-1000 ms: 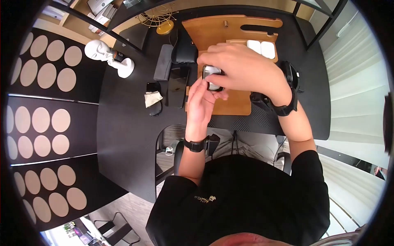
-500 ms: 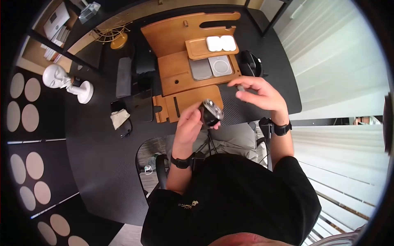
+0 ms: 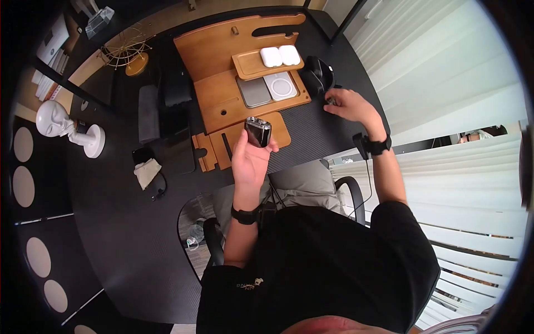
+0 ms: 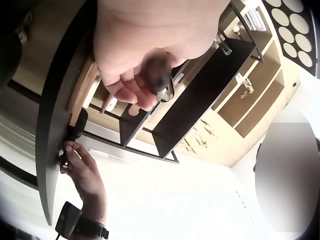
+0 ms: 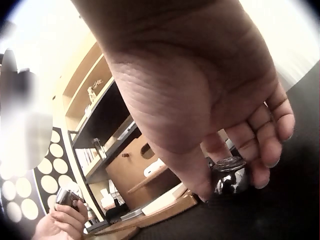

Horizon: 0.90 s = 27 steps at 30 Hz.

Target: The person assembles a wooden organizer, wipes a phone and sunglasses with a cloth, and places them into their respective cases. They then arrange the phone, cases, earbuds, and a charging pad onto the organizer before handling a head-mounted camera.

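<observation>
Only text in view: small gold print on the chest of the person's black shirt (image 3: 311, 278), seen upside down from the head camera and too small to read. Books and boxes on the shelf (image 5: 107, 150) show no legible labels.

The left hand (image 3: 251, 155) was raised in front of the body, forearm bent up from the elbow, palm toward the head camera. Its fingers were curled and its fingertips (image 4: 131, 95) pinched a small object. The right arm was stretched forward and out to the right, nearly straight, wrist slightly bent. The right hand (image 3: 346, 106) lay low at the far end of its reach, palm down, fingers (image 5: 272, 142) loosely curved downward with thumb and fingertips closing about a small item. Each wrist wore 1 dark band.
</observation>
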Each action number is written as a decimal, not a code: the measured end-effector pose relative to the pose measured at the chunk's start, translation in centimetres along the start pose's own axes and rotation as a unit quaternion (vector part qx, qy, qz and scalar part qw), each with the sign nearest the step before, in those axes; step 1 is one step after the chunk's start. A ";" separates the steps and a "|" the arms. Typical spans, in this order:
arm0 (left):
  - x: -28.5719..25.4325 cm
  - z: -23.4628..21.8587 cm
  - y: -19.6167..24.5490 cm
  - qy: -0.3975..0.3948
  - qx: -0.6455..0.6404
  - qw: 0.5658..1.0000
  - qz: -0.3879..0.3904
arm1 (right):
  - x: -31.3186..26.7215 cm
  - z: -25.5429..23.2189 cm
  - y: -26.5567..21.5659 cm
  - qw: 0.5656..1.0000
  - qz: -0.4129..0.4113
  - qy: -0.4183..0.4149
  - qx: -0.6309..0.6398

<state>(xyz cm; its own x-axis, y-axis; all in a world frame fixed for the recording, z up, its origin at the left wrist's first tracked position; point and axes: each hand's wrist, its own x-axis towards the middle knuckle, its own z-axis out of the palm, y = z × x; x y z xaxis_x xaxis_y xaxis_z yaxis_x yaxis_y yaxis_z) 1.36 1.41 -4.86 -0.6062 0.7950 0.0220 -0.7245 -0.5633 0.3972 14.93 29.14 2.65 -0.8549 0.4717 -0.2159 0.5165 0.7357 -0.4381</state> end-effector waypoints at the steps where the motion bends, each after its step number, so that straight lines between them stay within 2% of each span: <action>1: -0.1 0.1 0.1 -0.003 -0.001 1.000 -0.002 | 0.7 -0.1 0.2 0.999 -0.006 0.010 -0.048; 3: -0.2 0.2 0.2 -0.008 -0.003 1.000 -0.004 | 2.2 -0.6 0.3 0.994 0.010 0.009 -0.112; 8: -0.3 -0.1 0.2 -0.009 -0.028 1.000 -0.005 | 5.3 -0.7 1.3 0.987 0.007 0.036 -0.156; 12: -0.3 -0.2 0.1 -0.008 -0.028 1.000 -0.009 | 6.0 -0.2 0.9 0.980 -0.026 0.058 -0.191; 14: -0.4 -0.4 0.0 -0.011 -0.028 1.000 -0.009 | 5.1 -0.4 -1.0 0.975 -0.024 0.056 -0.212; 16: -0.3 -0.7 -0.2 -0.020 -0.011 1.000 0.000 | 3.4 -0.9 -3.6 0.943 -0.035 0.056 -0.325; 18: -0.4 -0.5 -0.4 -0.028 0.007 1.000 0.008 | 1.9 -0.3 -6.3 0.959 -0.121 0.118 -0.228; 20: -0.6 0.4 -0.4 -0.013 0.119 0.992 0.028 | -0.2 0.2 -10.1 0.955 -0.236 0.131 -0.122; 22: -0.4 0.3 -0.3 -0.040 0.133 0.990 0.019 | -1.9 0.5 -13.2 0.947 -0.301 0.089 -0.063; 24: -0.5 0.5 -0.4 -0.067 0.148 0.987 0.013 | -3.2 0.8 -15.3 0.920 -0.373 0.102 -0.067; 26: -0.7 0.7 -0.4 -0.036 0.157 0.987 0.010 | -3.7 1.9 -15.6 0.911 -0.382 0.114 -0.107; 27: -0.7 0.3 -0.4 -0.048 0.132 0.990 0.012 | -3.8 2.1 -15.7 0.912 -0.373 0.119 -0.123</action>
<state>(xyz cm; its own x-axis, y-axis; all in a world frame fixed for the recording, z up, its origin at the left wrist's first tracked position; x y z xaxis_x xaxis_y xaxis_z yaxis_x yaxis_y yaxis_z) 2.23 1.13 -4.77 -0.5788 0.8071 0.1165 -0.5911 -0.5137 0.6219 9.95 14.82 8.53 -0.9534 -0.1347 0.2700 -0.1851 0.9677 -0.1710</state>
